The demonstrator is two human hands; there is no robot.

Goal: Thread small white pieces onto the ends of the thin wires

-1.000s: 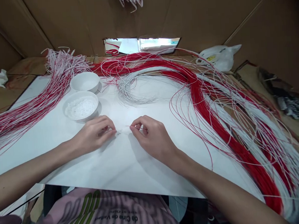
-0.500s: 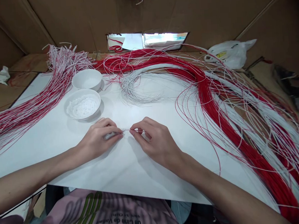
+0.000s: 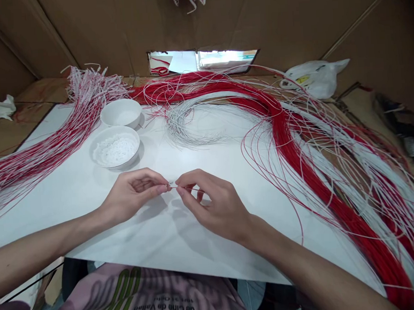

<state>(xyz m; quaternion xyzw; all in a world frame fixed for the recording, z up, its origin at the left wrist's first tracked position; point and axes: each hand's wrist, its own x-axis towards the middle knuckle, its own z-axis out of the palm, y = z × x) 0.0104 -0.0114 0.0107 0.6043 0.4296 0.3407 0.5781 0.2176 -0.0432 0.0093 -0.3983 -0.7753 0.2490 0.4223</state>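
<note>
My left hand (image 3: 134,197) is closed in a pinch on a tiny white piece (image 3: 171,183), whose exact shape is too small to make out. Facing it, my right hand (image 3: 215,203) pinches a thin red wire (image 3: 173,187) between thumb and forefinger. The wire's end meets the left fingertips, and the fingertips of both hands nearly touch, above a white tabletop (image 3: 205,248). Beyond my left hand stands a white bowl (image 3: 98,162) filled with small white pieces (image 3: 115,149). Another white bowl (image 3: 120,112) sits just behind it.
Red and white wires with white-tipped ends (image 3: 61,131) lie at the left. A thick red wire bundle (image 3: 282,131) curves along the back and right side, with white wires (image 3: 187,119) nearby. Cardboard walls (image 3: 272,20) surround the table; a plastic bag (image 3: 323,80) lies back right.
My hands have drawn closer together at the fingertips. The left hand has turned, so more of its palm shows, and its other fingers have loosened. The view has shifted slightly.
</note>
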